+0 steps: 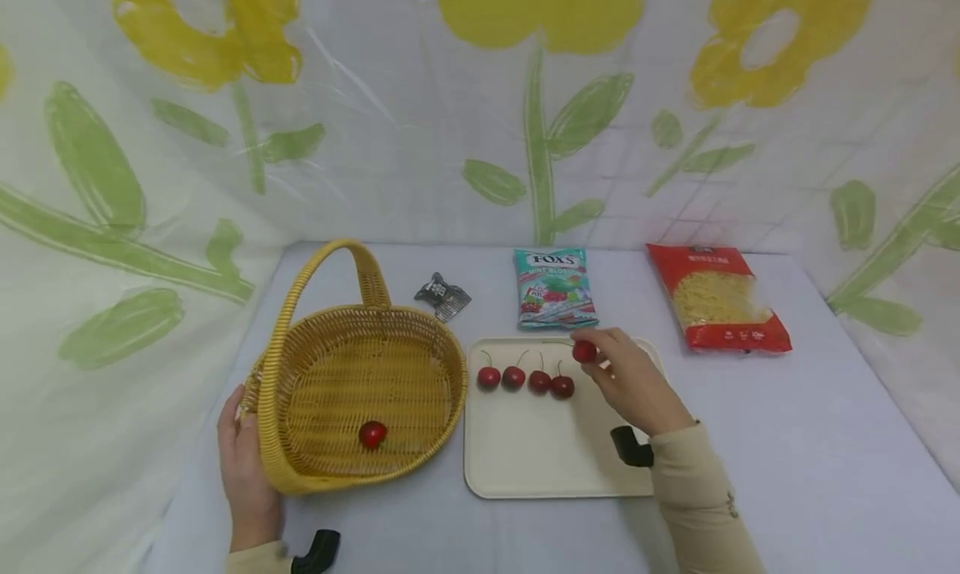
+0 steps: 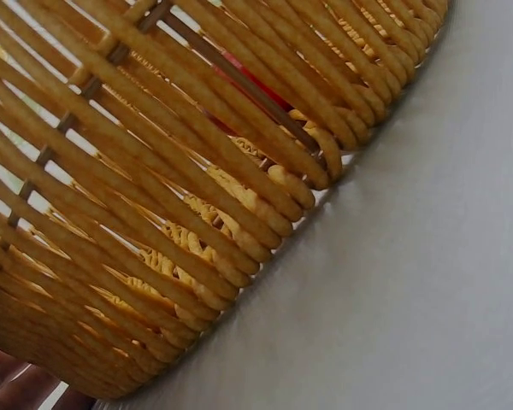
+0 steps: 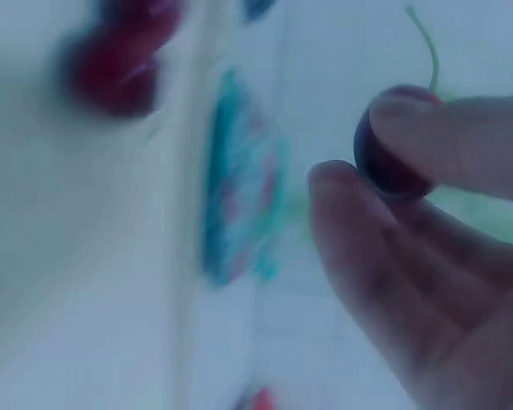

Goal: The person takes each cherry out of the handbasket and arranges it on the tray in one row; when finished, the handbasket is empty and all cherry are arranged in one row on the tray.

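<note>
In the head view, my left hand (image 1: 249,474) rests against the outer left side of a yellow wicker basket (image 1: 315,328) with a tall arched handle. Its fingers show only at the lower left corner of the left wrist view, beside the woven wall (image 2: 154,213). One red cherry (image 1: 372,434) lies inside the basket. My right hand (image 1: 630,378) pinches another cherry (image 3: 393,145) between thumb and fingers, its green stem sticking out, above the back of a cream tray (image 1: 547,466). Several stemmed cherries (image 1: 513,378) lie in a row on that tray.
Behind the tray lies a teal FOX'S candy bag (image 1: 557,289). A red bag of yellow pasta (image 1: 716,299) is at the back right. Between basket and candy bag sits a small dark crumpled wrapper (image 1: 442,295). A flower-printed curtain (image 1: 390,141) hangs along the table's back edge.
</note>
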The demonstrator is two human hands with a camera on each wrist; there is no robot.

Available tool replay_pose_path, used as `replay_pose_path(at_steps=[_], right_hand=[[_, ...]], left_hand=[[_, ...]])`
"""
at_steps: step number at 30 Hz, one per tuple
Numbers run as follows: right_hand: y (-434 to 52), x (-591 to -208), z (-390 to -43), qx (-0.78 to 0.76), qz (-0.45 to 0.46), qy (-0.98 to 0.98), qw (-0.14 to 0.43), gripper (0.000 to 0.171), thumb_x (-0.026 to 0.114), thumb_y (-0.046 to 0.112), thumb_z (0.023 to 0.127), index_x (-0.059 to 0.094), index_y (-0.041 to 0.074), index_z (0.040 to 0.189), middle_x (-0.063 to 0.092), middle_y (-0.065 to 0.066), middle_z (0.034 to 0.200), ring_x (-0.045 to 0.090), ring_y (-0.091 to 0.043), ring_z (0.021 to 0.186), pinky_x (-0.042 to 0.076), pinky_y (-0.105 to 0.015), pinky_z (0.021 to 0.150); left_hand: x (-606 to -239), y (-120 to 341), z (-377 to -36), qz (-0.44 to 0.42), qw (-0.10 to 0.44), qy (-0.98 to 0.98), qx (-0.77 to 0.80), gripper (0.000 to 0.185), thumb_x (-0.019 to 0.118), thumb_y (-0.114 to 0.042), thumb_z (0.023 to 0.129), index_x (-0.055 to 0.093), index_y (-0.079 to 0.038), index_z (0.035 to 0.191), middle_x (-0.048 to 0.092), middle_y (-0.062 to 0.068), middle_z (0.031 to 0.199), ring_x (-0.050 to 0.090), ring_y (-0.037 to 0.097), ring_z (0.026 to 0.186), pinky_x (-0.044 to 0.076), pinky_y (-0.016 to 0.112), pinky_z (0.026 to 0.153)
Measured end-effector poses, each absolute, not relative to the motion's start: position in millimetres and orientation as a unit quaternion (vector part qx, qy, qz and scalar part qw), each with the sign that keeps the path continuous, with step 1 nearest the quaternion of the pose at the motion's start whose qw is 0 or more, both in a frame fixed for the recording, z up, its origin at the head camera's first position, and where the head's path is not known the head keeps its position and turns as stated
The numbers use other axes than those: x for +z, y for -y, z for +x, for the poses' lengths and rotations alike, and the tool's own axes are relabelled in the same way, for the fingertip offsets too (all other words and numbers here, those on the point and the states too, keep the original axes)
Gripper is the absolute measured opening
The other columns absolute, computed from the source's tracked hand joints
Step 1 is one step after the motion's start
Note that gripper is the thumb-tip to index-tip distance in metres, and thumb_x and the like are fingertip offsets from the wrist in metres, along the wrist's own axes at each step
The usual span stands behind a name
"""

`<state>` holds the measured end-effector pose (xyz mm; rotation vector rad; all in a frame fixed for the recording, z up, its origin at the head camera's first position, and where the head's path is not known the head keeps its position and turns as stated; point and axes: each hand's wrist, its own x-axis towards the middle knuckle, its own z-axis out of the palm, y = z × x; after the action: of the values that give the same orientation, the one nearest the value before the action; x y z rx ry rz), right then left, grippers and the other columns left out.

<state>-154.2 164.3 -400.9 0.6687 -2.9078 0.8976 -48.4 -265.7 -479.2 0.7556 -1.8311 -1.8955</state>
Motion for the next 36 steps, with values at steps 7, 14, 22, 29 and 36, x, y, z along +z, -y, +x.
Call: replay_pose_path(at_steps=[7,14,22,29,36], right_hand=[[-194,-438,-137,0.278,0.093,0.955,-0.054,0.034,0.068,0.022,0.090,0.057,0.004,0.117,0.065,-0.006,0.092,0.060,-0.019,0.082,0.053,-0.035,0.071],[-190,-454,-139,0.275,0.053,0.955,-0.099,0.039,0.064,0.034,0.092,0.057,0.004,0.117,0.060,-0.005,0.087,0.053,-0.017,0.077,0.048,-0.031,0.067],[-185,-464,-140,0.282,0.051,0.953,-0.102,0.040,0.062,0.036,0.093,0.056,0.005,0.118,0.058,-0.004,0.086,0.051,-0.017,0.077,0.046,-0.030,0.067],[-183,-462,-140,0.284,0.042,0.952,-0.109,0.039,0.064,0.033,0.092,0.056,0.006,0.119,0.057,-0.004,0.083,0.050,-0.017,0.074,0.044,-0.028,0.063],[-181,-458,-140,0.281,0.039,0.952,-0.116,0.048,0.066,0.033,0.091,0.050,0.003,0.126,0.060,-0.010,0.092,0.055,-0.020,0.079,0.051,-0.034,0.069]], left_hand=[[-481,266,-50,0.247,0.213,0.635,-0.700,0.044,0.032,-0.034,0.104,0.029,-0.026,0.148,0.037,-0.001,0.148,0.045,0.014,0.127,0.045,0.010,0.090],[-484,264,-52,0.233,0.221,0.622,-0.714,0.043,0.034,-0.033,0.104,0.029,-0.027,0.147,0.037,-0.002,0.148,0.045,0.015,0.128,0.045,0.013,0.092],[-484,265,-51,0.232,0.222,0.627,-0.710,0.044,0.033,-0.034,0.104,0.029,-0.027,0.147,0.037,-0.002,0.148,0.045,0.016,0.128,0.046,0.014,0.092],[-483,265,-51,0.231,0.216,0.639,-0.701,0.044,0.032,-0.036,0.104,0.028,-0.028,0.147,0.037,-0.003,0.148,0.043,0.016,0.130,0.045,0.013,0.093],[-481,264,-50,0.238,0.212,0.642,-0.697,0.044,0.031,-0.036,0.104,0.028,-0.028,0.147,0.037,-0.003,0.148,0.043,0.016,0.130,0.045,0.012,0.093]])
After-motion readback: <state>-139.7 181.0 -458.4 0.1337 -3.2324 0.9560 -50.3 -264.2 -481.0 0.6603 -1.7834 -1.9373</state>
